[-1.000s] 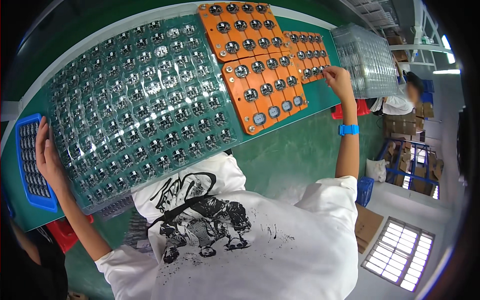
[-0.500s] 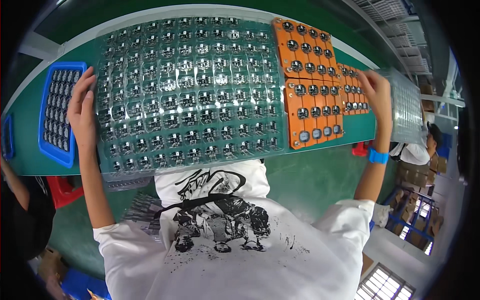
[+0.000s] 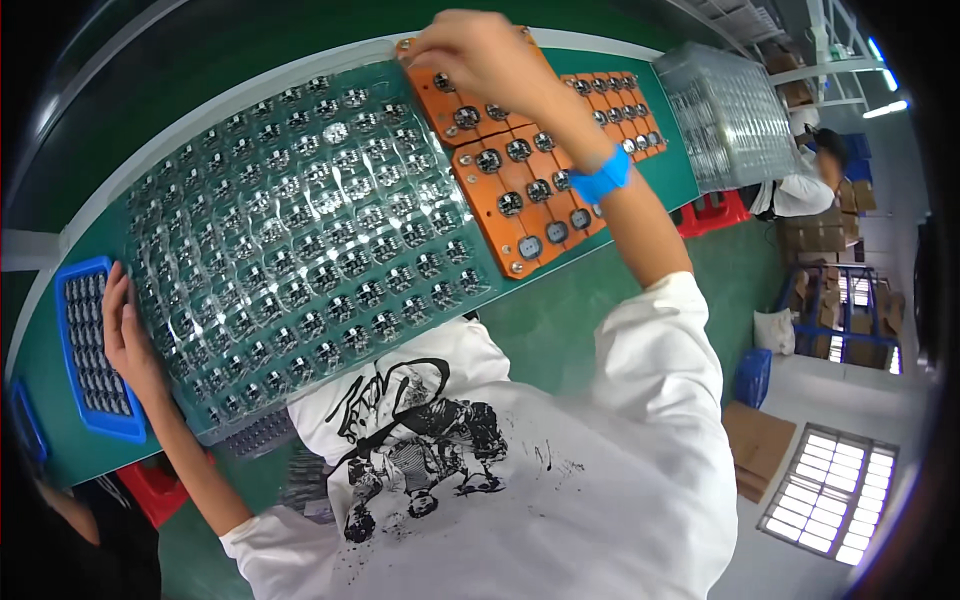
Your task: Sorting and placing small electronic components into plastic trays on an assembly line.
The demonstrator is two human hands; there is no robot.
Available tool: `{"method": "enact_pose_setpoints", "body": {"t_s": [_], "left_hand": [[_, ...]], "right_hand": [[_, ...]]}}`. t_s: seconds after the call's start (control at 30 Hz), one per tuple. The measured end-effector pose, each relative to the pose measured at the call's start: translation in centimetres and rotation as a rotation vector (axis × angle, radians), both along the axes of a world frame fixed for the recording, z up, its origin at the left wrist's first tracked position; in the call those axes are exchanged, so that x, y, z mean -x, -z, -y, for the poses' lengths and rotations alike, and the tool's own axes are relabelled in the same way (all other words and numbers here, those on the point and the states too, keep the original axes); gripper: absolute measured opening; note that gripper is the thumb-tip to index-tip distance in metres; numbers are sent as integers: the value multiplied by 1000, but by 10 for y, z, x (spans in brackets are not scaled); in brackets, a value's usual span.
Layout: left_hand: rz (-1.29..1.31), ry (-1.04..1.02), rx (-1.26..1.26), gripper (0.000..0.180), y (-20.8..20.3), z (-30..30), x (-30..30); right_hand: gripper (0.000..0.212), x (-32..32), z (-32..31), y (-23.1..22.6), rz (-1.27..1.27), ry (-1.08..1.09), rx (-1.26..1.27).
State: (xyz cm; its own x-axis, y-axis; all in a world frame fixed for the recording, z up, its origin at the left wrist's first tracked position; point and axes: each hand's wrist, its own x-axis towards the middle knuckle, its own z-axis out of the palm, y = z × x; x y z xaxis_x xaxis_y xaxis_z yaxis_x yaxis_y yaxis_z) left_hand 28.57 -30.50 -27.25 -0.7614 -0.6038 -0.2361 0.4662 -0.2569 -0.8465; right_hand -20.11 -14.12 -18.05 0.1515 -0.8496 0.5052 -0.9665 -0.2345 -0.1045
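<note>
A large clear plastic tray (image 3: 300, 235) lies on the bench, its pockets filled with many small black-and-silver electronic parts. Along its left edge rests my left hand (image 3: 130, 340), fingers stretched out and touching the rim. My right hand (image 3: 485, 62) is above the far orange fixture block (image 3: 425, 95), fingertips drawn together near its far left corner. Whatever those fingertips hold, if anything, is too small or hidden to see. A nearer orange block (image 3: 483, 215) adjoins it, with round parts set in its nests. My right forearm, with a blue wristband (image 3: 600, 177), covers some of it.
Left of my left hand sits a blue tray (image 3: 133, 428) of dark parts. Another orange block (image 3: 630, 88) lies to the right, beside stacked clear trays (image 3: 725, 115). Red stools (image 3: 712, 214) stand below the bench edge. Other people are at both sides.
My right hand has swung left from the right-hand orange block to the far block beside the clear tray. The whole view has turned; my left hand stays at the tray's left edge.
</note>
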Motion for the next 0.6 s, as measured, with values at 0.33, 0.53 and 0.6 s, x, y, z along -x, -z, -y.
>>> {"method": "enact_pose_setpoints", "body": {"t_s": [0.33,0.53,0.6], "left_hand": [[836,-100,674,31,5,-5,10],[2218,-220,1833,31,10,-8,13],[2217,-216,1835,31,8,-9,15]], "right_hand": [[19,164,-247,-24,560,857,-182],[13,171,-272,14,450,1009,-296],[13,168,-271,22,323,964,-258]]}}
